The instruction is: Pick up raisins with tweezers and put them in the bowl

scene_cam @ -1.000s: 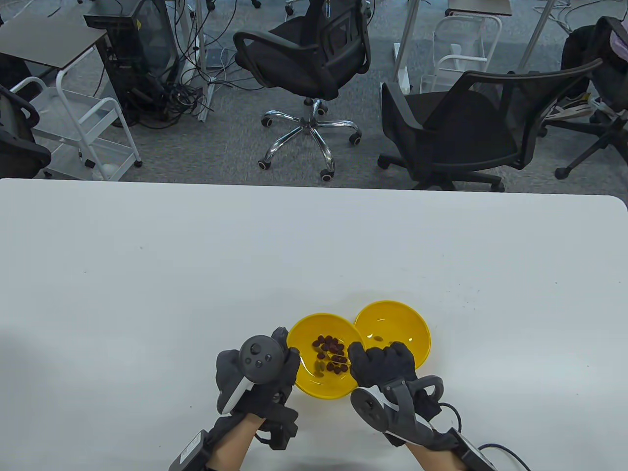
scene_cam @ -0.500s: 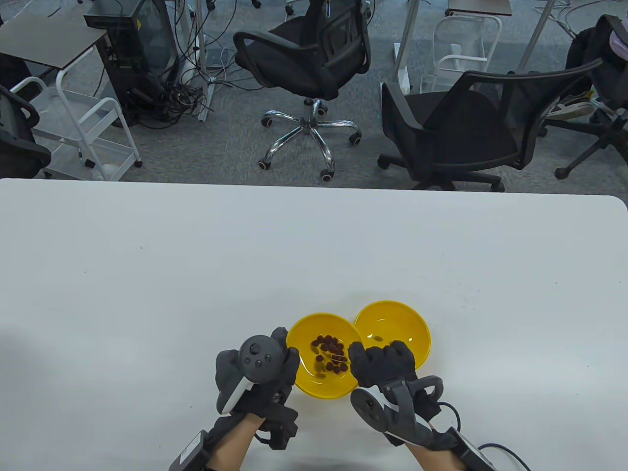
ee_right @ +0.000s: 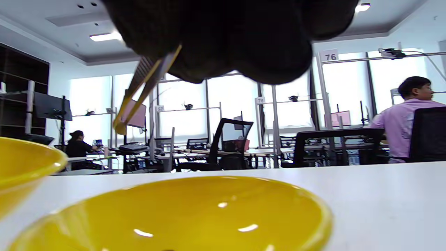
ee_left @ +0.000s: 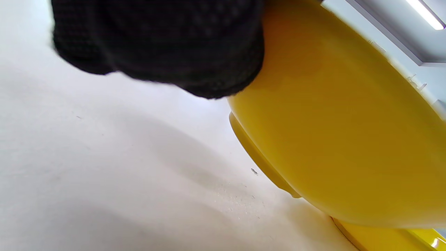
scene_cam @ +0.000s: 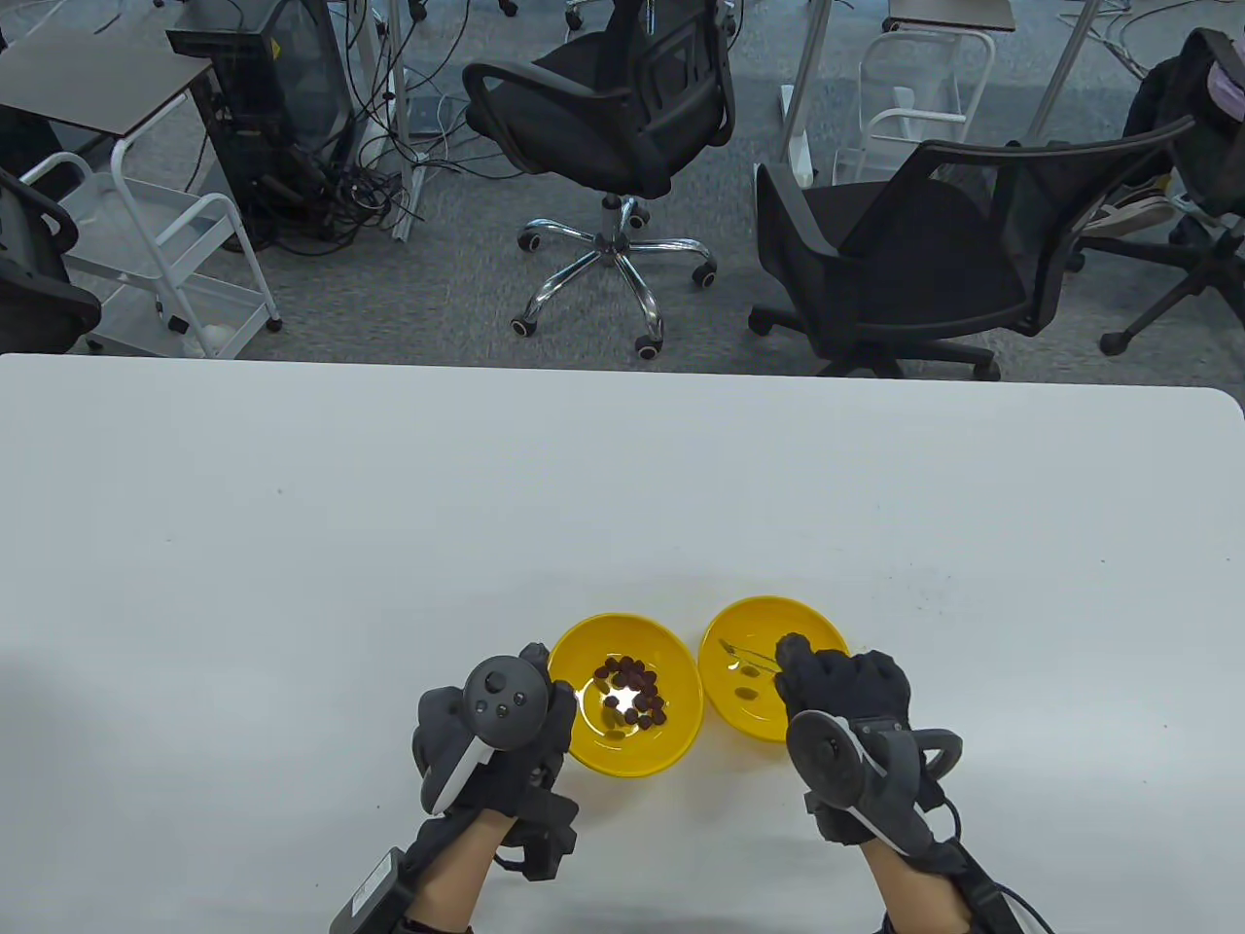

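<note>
My right hand (scene_cam: 844,686) has moved from the raisin bowl (scene_cam: 625,693) to the right bowl (scene_cam: 768,623), pinching the tweezers (scene_cam: 747,658) over it; my left hand (scene_cam: 491,725) grips the raisin bowl's rim, shifted left with it on the tabletop (scene_cam: 389,545).

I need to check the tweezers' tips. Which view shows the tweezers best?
The right wrist view: the tweezers hang from the right hand, large against the bright windows, tips close together above the right bowl. The table view shows only a thin glint. The left wrist view shows none.
</note>
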`<state>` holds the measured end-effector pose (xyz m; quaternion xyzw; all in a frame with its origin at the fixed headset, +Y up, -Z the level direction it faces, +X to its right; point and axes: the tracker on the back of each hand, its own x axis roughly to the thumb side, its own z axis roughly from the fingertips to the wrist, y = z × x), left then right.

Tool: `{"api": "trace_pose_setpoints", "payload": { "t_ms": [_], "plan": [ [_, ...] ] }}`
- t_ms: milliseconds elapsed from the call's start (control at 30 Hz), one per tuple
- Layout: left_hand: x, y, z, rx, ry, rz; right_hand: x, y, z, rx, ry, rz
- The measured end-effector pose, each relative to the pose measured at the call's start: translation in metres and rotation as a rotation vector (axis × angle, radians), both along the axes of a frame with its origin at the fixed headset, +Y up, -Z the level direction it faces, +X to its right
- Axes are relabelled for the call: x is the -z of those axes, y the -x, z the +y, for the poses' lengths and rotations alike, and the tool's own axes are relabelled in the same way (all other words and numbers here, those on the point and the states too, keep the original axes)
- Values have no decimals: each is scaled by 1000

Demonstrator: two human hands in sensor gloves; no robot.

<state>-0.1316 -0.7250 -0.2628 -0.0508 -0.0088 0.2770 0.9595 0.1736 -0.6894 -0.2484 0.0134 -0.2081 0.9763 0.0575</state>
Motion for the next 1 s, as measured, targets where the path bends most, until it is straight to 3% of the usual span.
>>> {"api": "trace_pose_setpoints", "payload": {
  "t_ms": [333, 567, 800, 1000],
  "plan": [
    [0, 0, 0, 4, 2, -2, 28, -13, -34, -196, 161, -124],
    [0, 1, 1, 1, 1, -2, 30, -10, -37, -244, 171, -134],
    [-1, 0, 1, -2, -3, -6, 21, -10, -24, -148, 86, -94],
    [-1, -2, 0, -7, -5, -12, 4, 4, -11, 50, 22, 76]
  ]
}}
